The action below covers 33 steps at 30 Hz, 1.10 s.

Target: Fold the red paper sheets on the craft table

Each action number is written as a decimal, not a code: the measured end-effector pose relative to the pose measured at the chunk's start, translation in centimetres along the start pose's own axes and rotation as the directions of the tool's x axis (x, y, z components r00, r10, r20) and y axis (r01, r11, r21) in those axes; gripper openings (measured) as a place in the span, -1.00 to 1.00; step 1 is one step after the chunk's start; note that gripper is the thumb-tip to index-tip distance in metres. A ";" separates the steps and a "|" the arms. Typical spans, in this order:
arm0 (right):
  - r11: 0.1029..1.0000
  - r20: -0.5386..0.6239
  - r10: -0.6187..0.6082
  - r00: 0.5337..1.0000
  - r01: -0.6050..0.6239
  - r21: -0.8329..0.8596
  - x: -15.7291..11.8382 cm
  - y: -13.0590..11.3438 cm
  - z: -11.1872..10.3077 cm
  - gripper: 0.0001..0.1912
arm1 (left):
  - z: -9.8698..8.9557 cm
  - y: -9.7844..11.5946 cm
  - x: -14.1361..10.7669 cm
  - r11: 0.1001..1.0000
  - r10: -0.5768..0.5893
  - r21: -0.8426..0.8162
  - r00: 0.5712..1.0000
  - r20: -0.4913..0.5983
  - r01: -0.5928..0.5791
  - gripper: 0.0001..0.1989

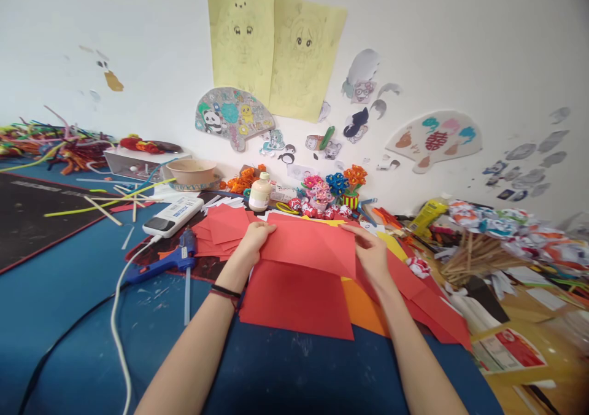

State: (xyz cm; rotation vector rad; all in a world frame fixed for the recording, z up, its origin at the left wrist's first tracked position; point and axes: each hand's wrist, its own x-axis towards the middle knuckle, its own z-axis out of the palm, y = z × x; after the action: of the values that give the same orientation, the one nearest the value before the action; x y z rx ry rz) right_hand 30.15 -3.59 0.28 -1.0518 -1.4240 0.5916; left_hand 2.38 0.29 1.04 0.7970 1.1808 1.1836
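A sheet of red paper (308, 243) is stretched between my two hands, lifted a little above the table. My left hand (257, 238) pinches its left edge, thumb on top. At the upper right corner, my right hand (368, 249) grips the same sheet, its fingers partly behind the paper. Below lies a larger red sheet (294, 301), with an orange sheet (365, 307) showing from under it at the right. Red paper pieces (225, 228) are piled beside my left hand, and more red strips (427, 307) spread out past my right forearm.
A blue glue gun (179, 256) and a white power strip (172, 217) with cables lie at left. A glue bottle (260, 193), a bowl (191, 174) and pipe-cleaner flowers (354, 178) stand along the wall. Wooden sticks with paper tops (473, 249) crowd the right side.
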 end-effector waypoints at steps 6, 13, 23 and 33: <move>0.998 -0.016 0.069 0.997 -0.069 -0.014 0.0 -1.0 -0.3 -0.78 | -0.1 0.8 -0.8 0.988 0.011 0.149 0.994 0.107 -0.027 -0.73; 0.904 0.062 0.381 0.923 -0.385 0.185 0.1 0.3 -0.4 -0.63 | -0.7 1.6 -1.0 0.885 0.224 0.411 0.974 0.033 -0.217 -0.63; 0.902 0.496 0.422 0.759 -0.294 -0.317 2.3 -1.9 -1.2 -0.48 | 1.4 3.6 -5.9 0.087 0.909 0.705 0.345 0.232 -0.704 -0.62; 0.941 0.729 0.333 0.598 -0.160 -0.298 4.5 -0.8 1.3 -0.69 | 8.6 0.6 -4.1 -0.294 0.351 0.546 0.443 0.825 -0.784 -0.79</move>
State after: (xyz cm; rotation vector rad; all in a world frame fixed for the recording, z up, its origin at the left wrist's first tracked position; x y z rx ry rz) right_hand 29.27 0.17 2.98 -1.2361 -2.1438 1.2384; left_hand 10.68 -2.59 4.80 2.9607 1.0893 0.6784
